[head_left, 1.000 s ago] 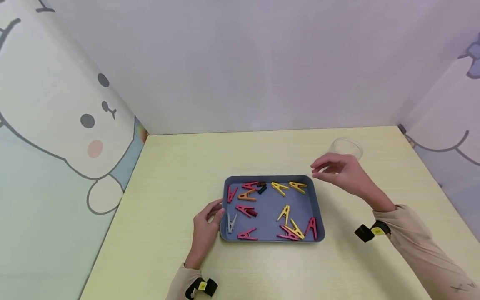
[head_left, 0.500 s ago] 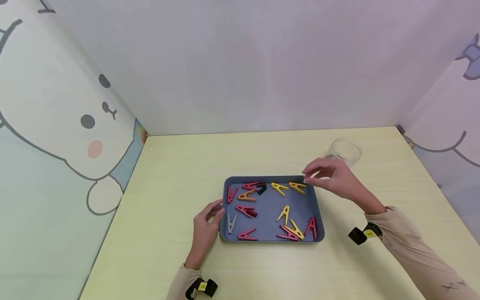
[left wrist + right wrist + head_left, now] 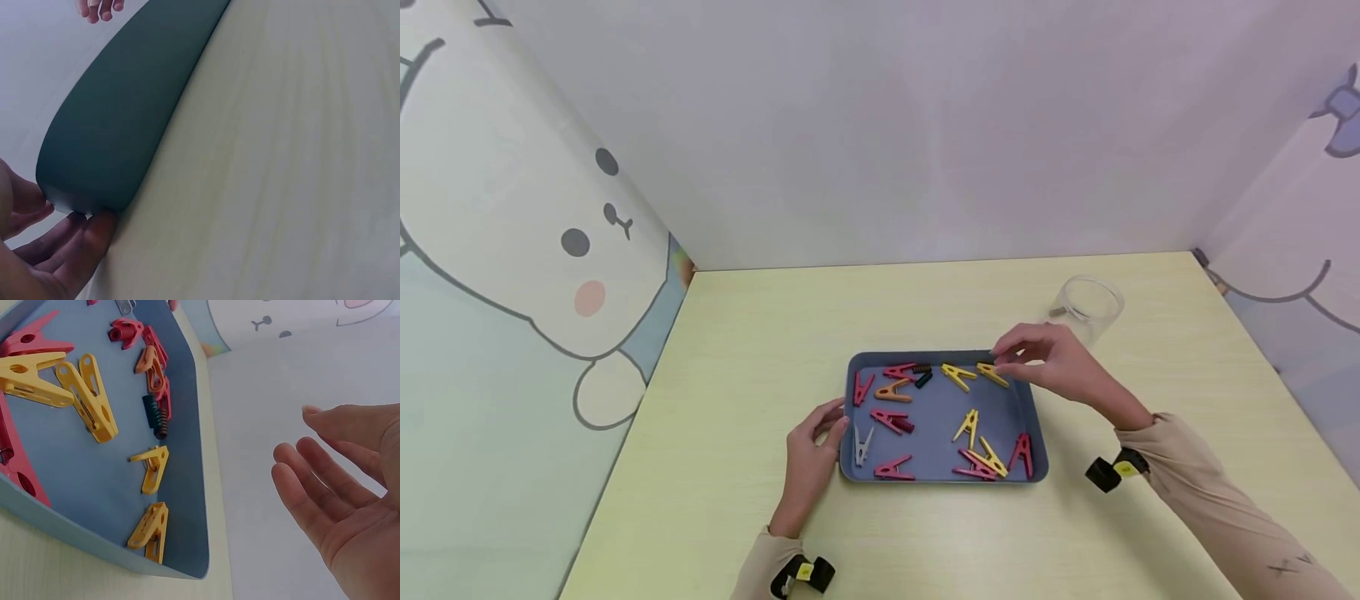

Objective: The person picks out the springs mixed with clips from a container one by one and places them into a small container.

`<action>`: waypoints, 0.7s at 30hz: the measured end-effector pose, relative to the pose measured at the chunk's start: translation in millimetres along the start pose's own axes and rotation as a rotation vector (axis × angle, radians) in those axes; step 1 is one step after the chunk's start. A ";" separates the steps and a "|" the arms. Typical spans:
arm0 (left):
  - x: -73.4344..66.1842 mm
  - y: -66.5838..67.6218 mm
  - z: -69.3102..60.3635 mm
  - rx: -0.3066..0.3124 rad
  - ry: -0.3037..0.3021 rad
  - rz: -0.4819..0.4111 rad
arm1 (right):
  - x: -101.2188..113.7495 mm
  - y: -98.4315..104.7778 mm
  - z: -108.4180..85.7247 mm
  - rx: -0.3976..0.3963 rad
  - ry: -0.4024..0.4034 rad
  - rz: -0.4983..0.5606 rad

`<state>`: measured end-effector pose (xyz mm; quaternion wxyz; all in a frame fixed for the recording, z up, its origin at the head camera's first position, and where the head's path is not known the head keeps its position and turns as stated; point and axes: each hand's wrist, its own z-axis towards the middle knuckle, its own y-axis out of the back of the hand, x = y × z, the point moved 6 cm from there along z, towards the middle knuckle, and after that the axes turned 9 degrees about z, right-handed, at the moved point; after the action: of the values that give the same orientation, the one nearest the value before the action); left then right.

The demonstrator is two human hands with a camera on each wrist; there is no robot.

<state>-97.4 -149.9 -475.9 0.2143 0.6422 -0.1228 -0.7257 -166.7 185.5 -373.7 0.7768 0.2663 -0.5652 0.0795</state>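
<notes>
Looks like early days to me. Yellow clips [image 3: 972, 421], red clips [image 3: 884, 472], an orange clip [image 3: 895, 397], a grey clip [image 3: 860, 454] and a couple of small dark pieces [image 3: 924, 380] all lie loose in the blue-grey tray [image 3: 932, 433], mid-surface. My left-hand grip [image 3: 811, 454] is holding the tray's left side, thumb at the rim. My right-hand grip [image 3: 1054, 360] has nothing in it, thumb and fingers apart, fingertips over the yellow clip at the far right corner [image 3: 992, 375]. So as I read it, that pick isn't made and basically the whole lot is left to do.

Stuff I can't make out: there's a grey bit [image 3: 1057, 312] by the clear cup [image 3: 1108, 307] on the far right, no idea if it's inside or behind. My right hand covers part of the cup too. Can't tell if those fingertips touch the clip. Left wrist cam only gives me the tray's outer wall.
</notes>
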 end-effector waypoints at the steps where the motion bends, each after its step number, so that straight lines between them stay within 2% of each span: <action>1: 0.2 0.0 0.0 0.002 0.004 -0.001 | -0.2 -1.0 0.1 0.004 0.002 -0.001; 6: 2.1 -0.1 -0.7 0.009 0.024 -0.011 | -3.2 -6.1 -0.1 0.013 -0.014 -0.010; 10: 1.0 -0.1 -0.8 0.007 0.010 -0.006 | -5.2 -11.0 -0.3 0.018 -0.029 0.009; 20: 0.3 0.1 -0.3 0.008 0.011 -0.013 | -1.3 -19.6 0.2 0.041 0.025 0.036; 21: -3.9 1.3 -0.5 0.015 0.024 -0.010 | -2.1 -20.2 -0.1 0.044 0.020 0.044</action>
<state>-96.3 -149.1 -471.9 0.2072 0.6529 -0.1224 -0.7182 -158.8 168.8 -382.1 0.7743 0.2702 -0.5613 0.1116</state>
